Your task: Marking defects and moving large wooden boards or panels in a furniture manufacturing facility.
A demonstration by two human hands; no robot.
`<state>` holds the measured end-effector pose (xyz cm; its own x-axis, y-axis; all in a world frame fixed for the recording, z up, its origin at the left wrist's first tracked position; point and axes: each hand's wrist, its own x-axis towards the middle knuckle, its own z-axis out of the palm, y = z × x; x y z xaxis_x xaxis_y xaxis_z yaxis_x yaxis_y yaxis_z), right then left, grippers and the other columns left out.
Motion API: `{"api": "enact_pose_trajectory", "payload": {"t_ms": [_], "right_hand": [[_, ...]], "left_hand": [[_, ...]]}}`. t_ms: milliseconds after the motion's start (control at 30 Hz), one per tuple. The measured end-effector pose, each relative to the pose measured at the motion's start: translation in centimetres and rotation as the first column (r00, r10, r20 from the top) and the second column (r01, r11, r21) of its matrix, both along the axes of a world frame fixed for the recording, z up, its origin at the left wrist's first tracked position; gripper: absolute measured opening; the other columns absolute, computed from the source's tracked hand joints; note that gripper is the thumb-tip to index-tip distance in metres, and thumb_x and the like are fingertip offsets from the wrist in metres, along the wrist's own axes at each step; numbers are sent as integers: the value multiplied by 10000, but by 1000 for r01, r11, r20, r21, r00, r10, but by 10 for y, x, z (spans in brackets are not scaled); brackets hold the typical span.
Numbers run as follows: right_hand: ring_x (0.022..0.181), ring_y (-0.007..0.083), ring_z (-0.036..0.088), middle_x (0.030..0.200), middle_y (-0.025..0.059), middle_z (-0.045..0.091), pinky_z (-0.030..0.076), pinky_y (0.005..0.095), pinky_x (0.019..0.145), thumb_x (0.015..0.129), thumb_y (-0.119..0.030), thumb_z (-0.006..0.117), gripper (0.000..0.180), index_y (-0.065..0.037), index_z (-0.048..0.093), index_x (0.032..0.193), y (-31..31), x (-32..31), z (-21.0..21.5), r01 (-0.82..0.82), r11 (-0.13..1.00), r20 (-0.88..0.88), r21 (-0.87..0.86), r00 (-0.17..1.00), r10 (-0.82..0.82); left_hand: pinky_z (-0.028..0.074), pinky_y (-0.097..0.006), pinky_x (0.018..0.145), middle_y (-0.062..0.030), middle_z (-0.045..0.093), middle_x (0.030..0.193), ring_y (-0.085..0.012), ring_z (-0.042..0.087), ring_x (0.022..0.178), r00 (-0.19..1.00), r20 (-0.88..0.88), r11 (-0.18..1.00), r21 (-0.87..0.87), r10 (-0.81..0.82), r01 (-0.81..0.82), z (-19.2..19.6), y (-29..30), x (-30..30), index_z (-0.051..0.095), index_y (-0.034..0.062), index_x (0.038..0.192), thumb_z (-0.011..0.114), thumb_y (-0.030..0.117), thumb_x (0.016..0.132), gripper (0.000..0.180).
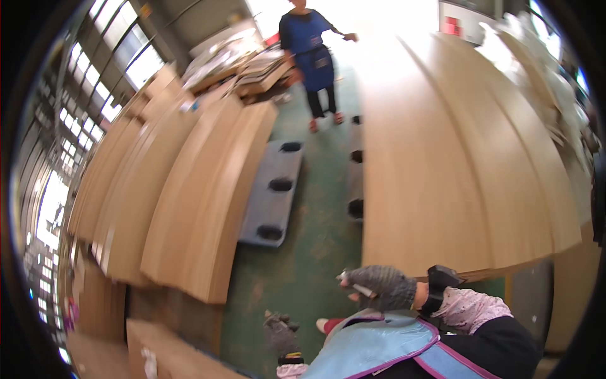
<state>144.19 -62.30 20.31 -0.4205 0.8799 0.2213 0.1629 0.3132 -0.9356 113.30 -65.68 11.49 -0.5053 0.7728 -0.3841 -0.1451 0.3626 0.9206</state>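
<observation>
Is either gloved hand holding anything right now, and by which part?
The grey-knit-gloved right hand seems to hold a small, slim whitish object; blur hides which part is gripped. Nothing visible is held in the grey-gloved left hand.

Floor aisle (297, 265) down middle. On right: wide board stack (423, 164), low pallet (356, 183) showing along its aisle edge. On left: narrower board stacks (205, 196) side by side, second pallet (265, 208) beside nearest. Ahead on aisle: co-worker (314, 63). Behind left stacks: sheet pile (259, 71). Right grip (384, 284) near wide stack's close end (left grip (281, 333) farther left).
</observation>
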Motion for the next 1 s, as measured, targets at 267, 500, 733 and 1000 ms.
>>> {"api": "enact_pose_trajectory", "payload": {"t_ms": [267, 500, 733, 1000], "right_hand": [[895, 182, 678, 1012, 86, 686, 540, 296, 784, 786, -39, 724, 411, -71, 592, 1174, 52, -160, 24, -86, 996, -3, 21, 996, 86], [870, 238, 687, 971, 122, 689, 537, 333, 762, 791, -112, 729, 333, -77, 624, 1106, 114, -274, 11, -258, 965, 113, -47, 958, 262], [733, 117, 615, 888, 81, 652, 503, 274, 684, 881, -170, 653, 276, -28, 633, 1116, 214, -372, -9, -312, 930, -48, -196, 950, 309], [984, 321, 589, 1104, 185, 594, 477, 387, 840, 878, -239, 601, 248, -40, 671, 1009, 357, -515, -8, -298, 942, 72, 155, 954, 290]], "left_hand": [[473, -250, 469, -12, 520, 701, -87, 482, 510, 983, 28, 978, -109, 182, -178, -10, -35, -142, 490, 59, 1001, 512, 342, 976, 285], [451, -234, 511, 20, 507, 713, -61, 464, 562, 977, 16, 965, -162, 211, -205, -10, -5, -249, 581, 70, 1033, 540, 328, 961, 271], [477, -273, 583, 7, 597, 808, -91, 532, 669, 992, -126, 978, -207, -18, -9, -12, 94, -314, 633, 70, 1119, 546, 384, 942, 370], [445, -252, 566, 13, 600, 771, -91, 525, 640, 922, -384, 945, -278, 53, -170, -25, 160, -486, 662, 68, 1072, 548, 354, 948, 332]]}}
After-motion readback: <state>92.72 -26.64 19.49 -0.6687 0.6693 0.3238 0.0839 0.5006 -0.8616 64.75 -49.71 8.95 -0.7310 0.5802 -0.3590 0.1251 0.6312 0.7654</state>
